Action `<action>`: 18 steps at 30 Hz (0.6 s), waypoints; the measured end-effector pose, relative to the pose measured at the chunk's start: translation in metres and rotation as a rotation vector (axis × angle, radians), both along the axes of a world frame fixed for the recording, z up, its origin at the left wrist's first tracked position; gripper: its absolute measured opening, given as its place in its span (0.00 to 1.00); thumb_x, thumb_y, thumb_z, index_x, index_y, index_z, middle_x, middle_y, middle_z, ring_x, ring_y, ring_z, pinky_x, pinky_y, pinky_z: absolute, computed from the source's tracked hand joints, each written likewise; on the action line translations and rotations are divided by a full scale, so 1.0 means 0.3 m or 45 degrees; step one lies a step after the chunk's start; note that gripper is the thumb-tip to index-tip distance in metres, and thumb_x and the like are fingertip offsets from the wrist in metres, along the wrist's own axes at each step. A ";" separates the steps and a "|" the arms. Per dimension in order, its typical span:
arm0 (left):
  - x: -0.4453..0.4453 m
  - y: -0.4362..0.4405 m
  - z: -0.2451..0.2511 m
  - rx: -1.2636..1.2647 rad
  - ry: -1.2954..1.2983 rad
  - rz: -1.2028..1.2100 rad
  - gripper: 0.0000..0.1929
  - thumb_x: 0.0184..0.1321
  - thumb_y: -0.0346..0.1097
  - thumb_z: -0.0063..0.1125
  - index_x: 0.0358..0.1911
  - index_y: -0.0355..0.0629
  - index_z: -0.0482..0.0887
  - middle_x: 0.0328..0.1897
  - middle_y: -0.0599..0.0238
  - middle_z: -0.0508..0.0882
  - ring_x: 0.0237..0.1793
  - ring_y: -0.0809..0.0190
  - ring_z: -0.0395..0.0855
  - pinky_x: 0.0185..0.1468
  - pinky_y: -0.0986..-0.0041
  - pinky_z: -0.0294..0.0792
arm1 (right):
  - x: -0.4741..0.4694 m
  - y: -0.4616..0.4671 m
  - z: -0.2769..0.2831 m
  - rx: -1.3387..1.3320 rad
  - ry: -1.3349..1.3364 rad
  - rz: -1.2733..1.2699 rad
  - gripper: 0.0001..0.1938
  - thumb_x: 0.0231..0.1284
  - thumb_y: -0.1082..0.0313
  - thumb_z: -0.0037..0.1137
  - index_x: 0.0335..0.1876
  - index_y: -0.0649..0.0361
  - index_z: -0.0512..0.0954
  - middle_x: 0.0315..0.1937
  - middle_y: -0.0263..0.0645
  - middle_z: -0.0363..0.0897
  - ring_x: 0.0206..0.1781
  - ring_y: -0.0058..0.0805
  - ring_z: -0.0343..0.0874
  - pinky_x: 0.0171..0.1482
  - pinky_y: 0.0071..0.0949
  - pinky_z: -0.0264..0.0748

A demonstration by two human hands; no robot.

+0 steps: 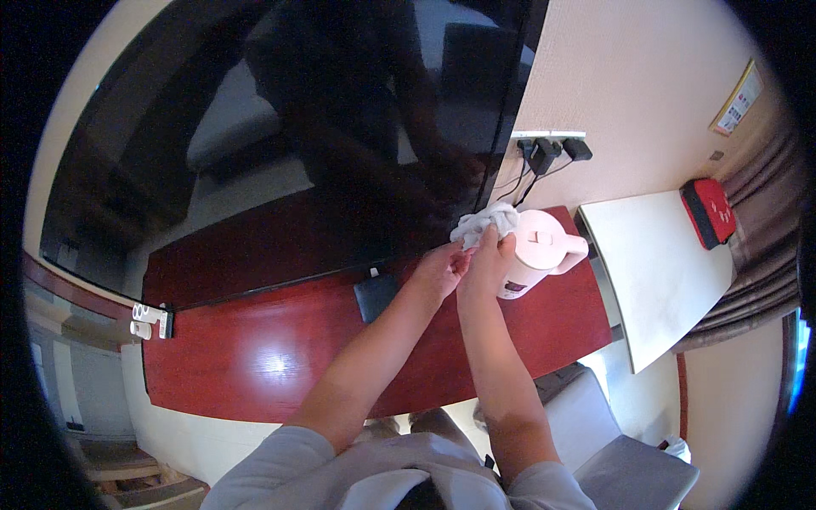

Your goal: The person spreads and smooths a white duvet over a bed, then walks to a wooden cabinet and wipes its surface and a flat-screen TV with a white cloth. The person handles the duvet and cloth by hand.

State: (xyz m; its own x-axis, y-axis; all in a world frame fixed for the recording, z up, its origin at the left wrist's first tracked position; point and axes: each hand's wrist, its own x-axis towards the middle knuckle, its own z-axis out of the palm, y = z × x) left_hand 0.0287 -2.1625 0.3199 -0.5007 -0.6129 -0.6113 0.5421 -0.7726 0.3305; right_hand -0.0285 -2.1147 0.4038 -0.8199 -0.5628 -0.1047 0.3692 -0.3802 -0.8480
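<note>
A crumpled white cloth (479, 224) is gripped in my right hand (488, 258), close against the left side of a pale pink electric kettle (542, 239). The kettle stands upright on a dark red wooden desk (306, 357), lid down, its handle pointing right. Just left of the right hand is my left hand (446, 271), fingers curled near the cloth's lower edge. Whether those fingers pinch the cloth cannot be made out. Behind both hands rises a large black television screen (287, 140).
A dark flat object (375, 296) lies by the screen's base. Plugs fill a wall power strip (548, 150), their cables hanging behind the kettle. A white table (656, 274) bears a red case (707, 213). Paper cups (141, 328) sit far left; a grey chair (637, 472) stands below right.
</note>
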 end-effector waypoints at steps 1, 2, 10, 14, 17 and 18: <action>-0.014 -0.001 0.030 -0.043 0.025 -0.008 0.10 0.63 0.32 0.68 0.42 0.37 0.82 0.39 0.58 0.85 0.35 0.62 0.82 0.41 0.75 0.80 | -0.004 0.001 0.029 0.051 0.078 -0.005 0.09 0.74 0.64 0.48 0.47 0.62 0.73 0.40 0.37 0.75 0.40 0.22 0.73 0.42 0.27 0.72; -0.028 -0.004 0.064 -0.073 0.028 -0.018 0.09 0.63 0.32 0.68 0.42 0.38 0.82 0.38 0.59 0.85 0.33 0.62 0.82 0.39 0.75 0.80 | -0.009 -0.002 0.058 0.076 0.169 -0.005 0.09 0.75 0.64 0.48 0.46 0.63 0.73 0.40 0.37 0.75 0.40 0.23 0.72 0.42 0.28 0.72; -0.002 -0.004 0.434 -0.373 -0.069 -0.003 0.08 0.67 0.38 0.64 0.44 0.44 0.84 0.41 0.64 0.88 0.35 0.65 0.83 0.42 0.71 0.77 | -0.047 -0.009 0.381 -0.099 0.331 0.167 0.09 0.76 0.63 0.47 0.43 0.62 0.72 0.36 0.34 0.75 0.37 0.20 0.73 0.40 0.26 0.72; 0.049 0.030 0.676 -0.643 -0.058 0.020 0.08 0.66 0.37 0.65 0.43 0.44 0.85 0.37 0.66 0.88 0.29 0.71 0.79 0.33 0.79 0.72 | -0.020 0.007 0.589 -0.164 0.572 0.113 0.07 0.74 0.66 0.50 0.47 0.62 0.73 0.36 0.33 0.75 0.38 0.18 0.73 0.42 0.24 0.72; 0.085 0.050 0.872 -0.865 -0.086 0.054 0.09 0.67 0.39 0.63 0.43 0.42 0.86 0.39 0.67 0.89 0.26 0.74 0.78 0.30 0.82 0.70 | -0.007 0.029 0.731 -0.217 0.776 0.116 0.11 0.72 0.66 0.54 0.54 0.62 0.75 0.42 0.35 0.78 0.43 0.21 0.75 0.47 0.25 0.73; 0.098 0.056 0.937 -0.946 -0.081 0.066 0.10 0.68 0.40 0.62 0.44 0.42 0.86 0.38 0.67 0.90 0.26 0.74 0.79 0.30 0.83 0.71 | -0.007 0.030 0.779 -0.216 0.881 0.079 0.13 0.72 0.66 0.55 0.56 0.63 0.76 0.46 0.37 0.80 0.47 0.24 0.77 0.50 0.26 0.74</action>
